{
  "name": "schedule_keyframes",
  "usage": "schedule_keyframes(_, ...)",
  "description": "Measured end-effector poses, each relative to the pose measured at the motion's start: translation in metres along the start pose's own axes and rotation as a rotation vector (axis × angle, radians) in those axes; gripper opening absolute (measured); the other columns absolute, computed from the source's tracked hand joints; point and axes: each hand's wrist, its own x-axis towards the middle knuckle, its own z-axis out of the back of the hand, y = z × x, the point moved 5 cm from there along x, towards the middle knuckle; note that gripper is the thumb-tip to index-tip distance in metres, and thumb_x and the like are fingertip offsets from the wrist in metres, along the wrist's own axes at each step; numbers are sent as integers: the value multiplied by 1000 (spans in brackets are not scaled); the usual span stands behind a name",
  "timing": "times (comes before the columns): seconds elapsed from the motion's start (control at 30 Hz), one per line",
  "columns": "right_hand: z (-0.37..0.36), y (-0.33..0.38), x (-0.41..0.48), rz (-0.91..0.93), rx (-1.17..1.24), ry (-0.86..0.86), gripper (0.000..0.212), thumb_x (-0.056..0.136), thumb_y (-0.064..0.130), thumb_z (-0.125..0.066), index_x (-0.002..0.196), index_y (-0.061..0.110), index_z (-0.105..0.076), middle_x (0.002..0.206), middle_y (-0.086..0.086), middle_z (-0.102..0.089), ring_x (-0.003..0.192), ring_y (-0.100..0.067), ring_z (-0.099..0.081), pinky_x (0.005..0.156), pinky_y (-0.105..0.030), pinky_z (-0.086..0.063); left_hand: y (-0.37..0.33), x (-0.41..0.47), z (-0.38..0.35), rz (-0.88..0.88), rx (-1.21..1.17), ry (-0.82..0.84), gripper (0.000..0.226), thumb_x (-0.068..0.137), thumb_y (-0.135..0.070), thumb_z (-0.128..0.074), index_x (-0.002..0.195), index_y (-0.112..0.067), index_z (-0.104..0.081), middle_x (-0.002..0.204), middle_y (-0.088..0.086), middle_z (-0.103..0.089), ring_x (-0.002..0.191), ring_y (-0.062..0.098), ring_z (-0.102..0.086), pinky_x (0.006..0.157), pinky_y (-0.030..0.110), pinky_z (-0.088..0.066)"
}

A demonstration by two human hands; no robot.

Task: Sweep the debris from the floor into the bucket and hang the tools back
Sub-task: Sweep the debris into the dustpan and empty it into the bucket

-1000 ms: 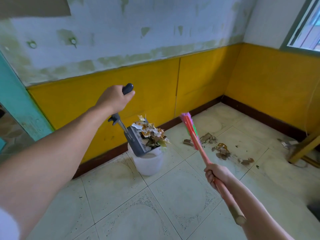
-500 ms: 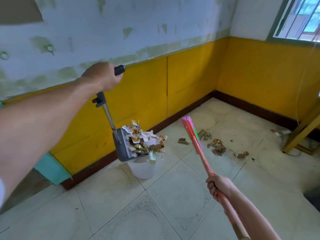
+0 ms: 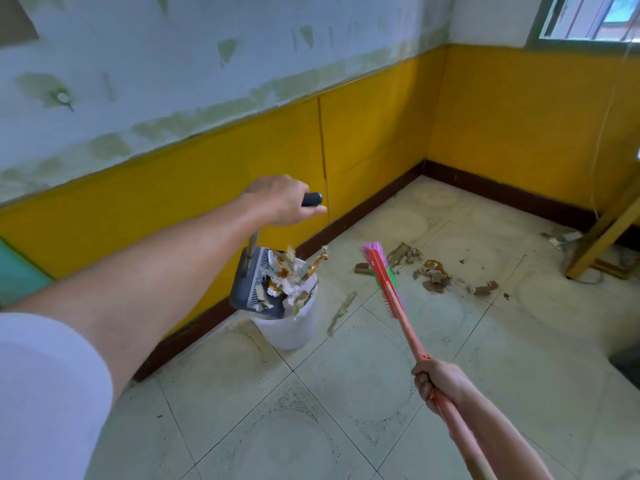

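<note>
Head view: ribbed grey dustpan (image 3: 254, 289) apparently tips papery debris (image 3: 294, 277).

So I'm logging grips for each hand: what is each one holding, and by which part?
The left hand holds the dustpan by the dark grip atop its handle. The right hand holds the broom partway along its stick.

White short sleeve (image 3: 45, 393) on left arm, bare forearms, no gloves

Bare tiles (image 3: 346, 393) before bucket (image 3: 287, 330)
</note>
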Motion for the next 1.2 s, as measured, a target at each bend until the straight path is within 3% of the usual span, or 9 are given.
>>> schedule_keyframes(0.07, 3, -3, 3, -9, 13, 3, 33, 89, -3, -48, 61, 11, -39, 34, 1, -41, 21, -7, -35, 26, -10, -27, -10, 1, -9, -22, -1, 30, 72, 80, -85, -21, 76, -19, -52, 68, 0, -53, 60, 18, -50, 56, 31, -39)
schedule_keyframes(0.17, 9, -6, 6, -12, 20, 1, 35, 89, -4, -47, 59, 12, -38, 33, 1, -39, 20, -7, -34, 27, -8, -27, -23, 0, -19, -74, 5, 19, 76, 78, -86, -18, 67, -18, -49, 63, 0, -51, 53, 18, -46, 51, 29, -34)
schedule_keyframes(0.37, 18, -15, 14, -28, 17, -6, 35, 88, -2, -48, 57, 12, -38, 34, 1, -40, 21, -7, -34, 27, -9, -26, -47, -6, -25, -168, 168, -61, 69, 83, -81, -22, 71, -21, -54, 59, -3, -53, 51, 12, -52, 50, 26, -46)
schedule_keyframes(0.6, 25, -19, 20, -23, 27, 23, 34, 88, -4, -48, 58, 11, -40, 35, 0, -41, 22, -8, -35, 26, -11, -28, -72, 0, 7, -251, 277, -145, 62, 87, -76, -26, 63, -23, -47, 57, -5, -49, 48, 11, -47, 47, 22, -40)
schedule_keyframes(0.77, 36, -19, 25, -10, 28, 34, 30, 86, -4, -50, 61, 10, -42, 38, -1, -43, 23, -9, -36, 28, -11, -29, -85, 8, 20, -264, 349, -135, 66, 87, -76, -26, 76, -20, -61, 61, -6, -53, 54, 14, -53, 47, 23, -41)
schedule_keyframes(1.03, 50, -18, 30, -1, 23, 72, 29, 87, -2, -49, 63, 11, -40, 37, 0, -42, 23, -8, -36, 28, -11, -28, -101, 11, 43, -249, 413, -186, 63, 88, -74, -28, 74, -20, -58, 61, -5, -48, 59, 17, -56, 54, 27, -51)
schedule_keyframes(1.2, 62, -17, 32, 9, 6, 84, 29, 87, -2, -48, 62, 11, -40, 36, 0, -42, 23, -8, -36, 28, -12, -27, -97, 9, 57, -202, 390, -212, 60, 88, -74, -28, 71, -22, -53, 60, -7, -48, 57, 15, -54, 51, 26, -47)
